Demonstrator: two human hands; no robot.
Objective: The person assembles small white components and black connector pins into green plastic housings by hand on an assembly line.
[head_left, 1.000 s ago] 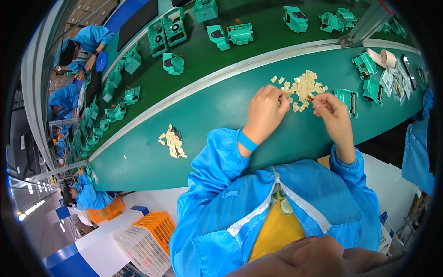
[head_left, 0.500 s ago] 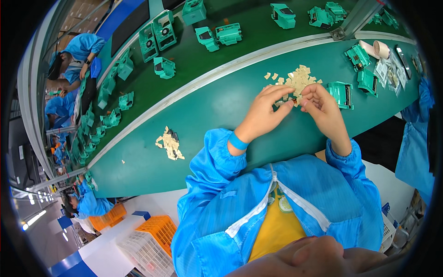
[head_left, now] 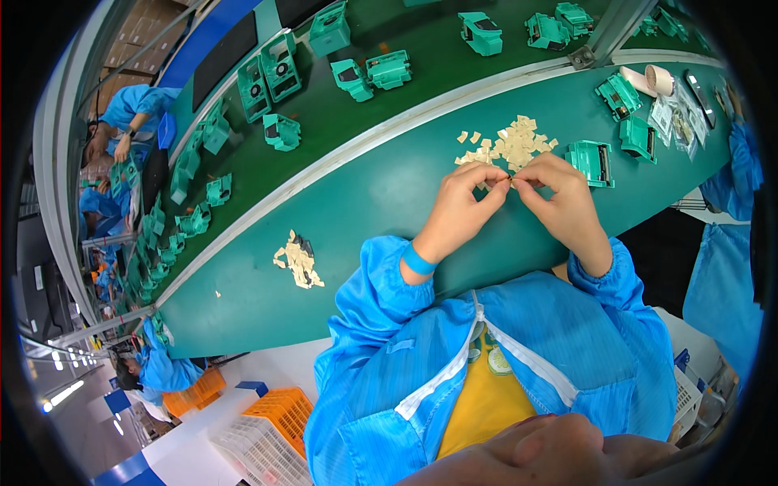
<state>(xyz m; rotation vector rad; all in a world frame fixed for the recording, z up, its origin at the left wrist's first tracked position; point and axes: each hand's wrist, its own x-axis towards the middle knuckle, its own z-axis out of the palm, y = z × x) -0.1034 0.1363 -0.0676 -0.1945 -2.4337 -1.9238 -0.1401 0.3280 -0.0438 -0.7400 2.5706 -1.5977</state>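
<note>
While left hand [head_left: 463, 202] pinches a tiny piece [head_left: 510, 178] | right hand [head_left: 563, 197] pinches it too | cream pieces [head_left: 519, 142] beyond

Tiny pc [head_left: 510, 178], mostly hidden, pinched btwn fingertips [head_left: 499, 188]; cream pcs [head_left: 520, 141] heaped just beyond.

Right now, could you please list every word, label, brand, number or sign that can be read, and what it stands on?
None can be read.
Small flat cream pieces: any marks too small to read.
Clear plastic bags: any print too small to read.
Yellow cloth shirt: rounded pale-and-green print, no legible letters.
</note>
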